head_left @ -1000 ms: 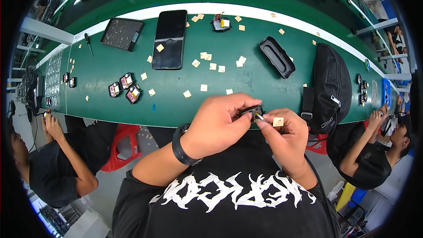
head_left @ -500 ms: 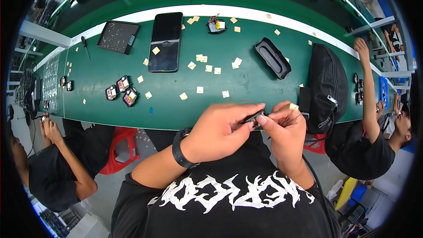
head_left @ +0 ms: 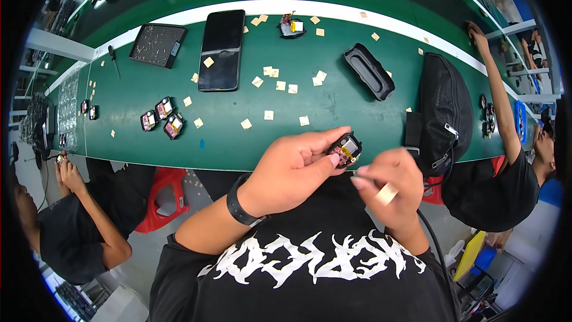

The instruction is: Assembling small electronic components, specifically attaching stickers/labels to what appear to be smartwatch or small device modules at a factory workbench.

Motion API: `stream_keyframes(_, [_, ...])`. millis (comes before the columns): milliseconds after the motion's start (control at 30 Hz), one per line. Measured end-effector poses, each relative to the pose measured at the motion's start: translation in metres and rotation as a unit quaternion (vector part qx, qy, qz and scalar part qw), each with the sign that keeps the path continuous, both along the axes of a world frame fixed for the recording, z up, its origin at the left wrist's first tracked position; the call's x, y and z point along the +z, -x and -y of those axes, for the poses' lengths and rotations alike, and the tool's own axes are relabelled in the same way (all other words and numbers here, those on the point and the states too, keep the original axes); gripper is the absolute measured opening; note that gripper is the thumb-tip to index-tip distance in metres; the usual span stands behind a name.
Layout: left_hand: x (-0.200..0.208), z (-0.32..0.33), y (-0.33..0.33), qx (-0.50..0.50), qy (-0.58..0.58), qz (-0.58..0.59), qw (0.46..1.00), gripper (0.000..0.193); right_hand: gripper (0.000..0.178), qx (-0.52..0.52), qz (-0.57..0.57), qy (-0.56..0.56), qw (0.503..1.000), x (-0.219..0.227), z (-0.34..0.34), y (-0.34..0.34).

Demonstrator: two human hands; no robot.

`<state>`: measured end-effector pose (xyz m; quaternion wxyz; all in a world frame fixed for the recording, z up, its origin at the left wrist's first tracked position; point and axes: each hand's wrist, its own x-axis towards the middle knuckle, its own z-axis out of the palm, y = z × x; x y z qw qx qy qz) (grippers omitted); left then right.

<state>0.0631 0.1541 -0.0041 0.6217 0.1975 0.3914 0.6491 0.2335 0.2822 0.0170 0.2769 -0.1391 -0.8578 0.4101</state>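
My left hand (head_left: 292, 170) grips a small black electronic device (head_left: 346, 150) by its edges. The device's open face is turned up, showing a circuit board and a yellow-and-silver part. Just to its right and apart from it is my right hand (head_left: 400, 182), its fingers curled and partly smeared by motion. A small cream square piece (head_left: 387, 194) is caught at those fingers. Whether the fingertips pinch anything else is too blurred to tell. Three similar open devices (head_left: 173, 125) lie together on the green table at the left.
Loose cream squares (head_left: 269, 115) are scattered over the green table (head_left: 238, 143). Beyond them are a folding phone (head_left: 221, 53), a screw tray (head_left: 158, 46), a screwdriver (head_left: 113, 59), another opened device (head_left: 291, 27) and a black plastic tray (head_left: 369, 73). A black zip pouch (head_left: 444, 113) stands right. Co-workers sit either side.
My right hand has drawn away from the device, moving down and right with the cream square. My left hand has tilted the device so its open face shows.
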Motion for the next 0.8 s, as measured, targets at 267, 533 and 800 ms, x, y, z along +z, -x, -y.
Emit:
stream_keyframes(267, [0.032, 0.001, 0.017, -0.106, -0.007, -0.426, 0.899, 0.042, 0.026, 0.069, 0.033, -0.227, 0.971, -0.001, -0.002, 0.008])
stream_keyframes(533, [0.025, 0.006, 0.008, -0.072, -0.051, -0.436, 0.896, 0.043, 0.026, 0.079, 0.060, -0.266, 0.959, -0.001, 0.009, 0.009])
stream_keyframes(800, [0.004, 0.005, 0.003, -0.047, -0.111, -0.472, 0.873, 0.043, 0.022, 0.068, 0.070, -0.242, 0.965, -0.001, 0.020, 0.010])
